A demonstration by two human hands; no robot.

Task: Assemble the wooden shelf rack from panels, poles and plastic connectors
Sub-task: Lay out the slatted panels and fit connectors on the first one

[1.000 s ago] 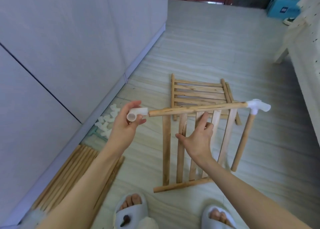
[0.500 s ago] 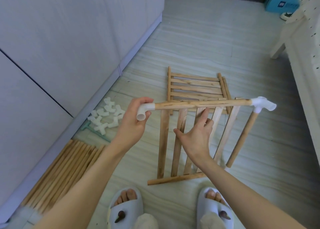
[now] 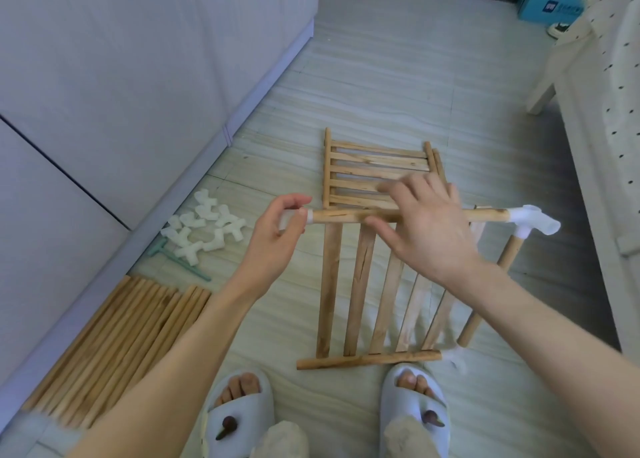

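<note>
Head view: left hand [image 3: 277,232] pinches the white connector [image 3: 300,216] on the near end of the horizontal pole [image 3: 346,216], held above the floor; right hand [image 3: 429,225] hovers with fingers spread at mid-pole. Judged: the panel [image 3: 367,284] frame is light and stiff but its joints are loose, so grip the pole close to the connector.

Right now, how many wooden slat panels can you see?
2. One panel stands tilted, the left hand gripping the connector on its top pole. The other panel lies flat on the floor behind it; another may hide underneath.

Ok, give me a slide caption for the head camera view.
Left hand pinches a white connector onto the slatted panel's top pole; right hand hovers open above it.
</note>
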